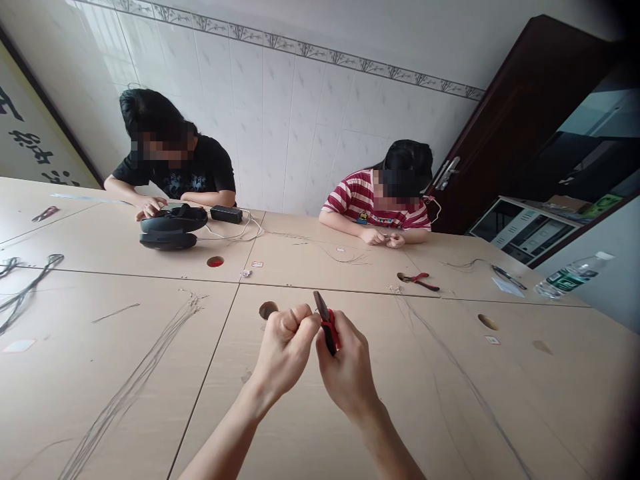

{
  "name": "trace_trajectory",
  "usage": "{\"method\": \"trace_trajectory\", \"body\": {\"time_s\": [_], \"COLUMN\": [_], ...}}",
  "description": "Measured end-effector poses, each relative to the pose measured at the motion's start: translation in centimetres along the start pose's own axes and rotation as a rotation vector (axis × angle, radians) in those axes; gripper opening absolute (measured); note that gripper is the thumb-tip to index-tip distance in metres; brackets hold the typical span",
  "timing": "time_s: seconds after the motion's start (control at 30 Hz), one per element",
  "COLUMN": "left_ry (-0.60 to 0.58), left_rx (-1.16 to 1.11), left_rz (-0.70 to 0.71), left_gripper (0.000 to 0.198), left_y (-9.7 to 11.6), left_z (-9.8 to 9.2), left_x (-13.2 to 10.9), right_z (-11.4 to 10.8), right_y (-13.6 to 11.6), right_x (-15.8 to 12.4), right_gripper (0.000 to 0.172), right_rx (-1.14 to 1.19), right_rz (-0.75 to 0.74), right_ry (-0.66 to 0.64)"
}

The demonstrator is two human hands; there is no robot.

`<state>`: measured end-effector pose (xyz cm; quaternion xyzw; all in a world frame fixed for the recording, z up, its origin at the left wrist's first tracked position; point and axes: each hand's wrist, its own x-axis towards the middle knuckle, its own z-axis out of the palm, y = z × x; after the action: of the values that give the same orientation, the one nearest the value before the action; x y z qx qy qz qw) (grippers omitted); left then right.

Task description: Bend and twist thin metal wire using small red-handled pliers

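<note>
My left hand [285, 350] is closed in a fist above the light wooden table [310, 420], pinching something too thin to make out. My right hand [347, 370] is wrapped round small pliers [326, 325] with red handles and dark jaws that point up and away, right beside the left fingers. The two hands touch at the knuckles. A long bundle of thin wires [135, 380] lies on the table to the left of my hands.
Two people sit across the table, one in black [175, 163] by a black headset [173, 227], one in a striped shirt [375, 200]. Another pair of red pliers [419, 281], loose wires [470, 387], a water bottle [570, 275] and cable holes [215, 261] are on the table.
</note>
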<state>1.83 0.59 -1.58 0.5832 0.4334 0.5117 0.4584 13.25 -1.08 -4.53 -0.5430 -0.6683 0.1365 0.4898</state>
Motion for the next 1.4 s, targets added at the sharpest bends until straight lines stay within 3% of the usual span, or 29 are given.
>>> {"method": "trace_trajectory", "body": {"time_s": [0.47, 1.4], "left_ry": [-0.01, 0.004], "left_rx": [-0.084, -0.044], "left_rz": [-0.002, -0.04], "left_gripper": [0.039, 0.038], "left_y": [-0.5, -1.0], "left_z": [0.3, 0.6], "left_x": [0.1, 0.4], "right_z": [0.0, 0.0], "right_y": [0.8, 1.8], "right_x": [0.2, 0.8], "right_gripper": [0.017, 0.016], "right_rx": [0.024, 0.068], "right_rz": [0.069, 0.141], "right_ry": [-0.026, -0.07]}}
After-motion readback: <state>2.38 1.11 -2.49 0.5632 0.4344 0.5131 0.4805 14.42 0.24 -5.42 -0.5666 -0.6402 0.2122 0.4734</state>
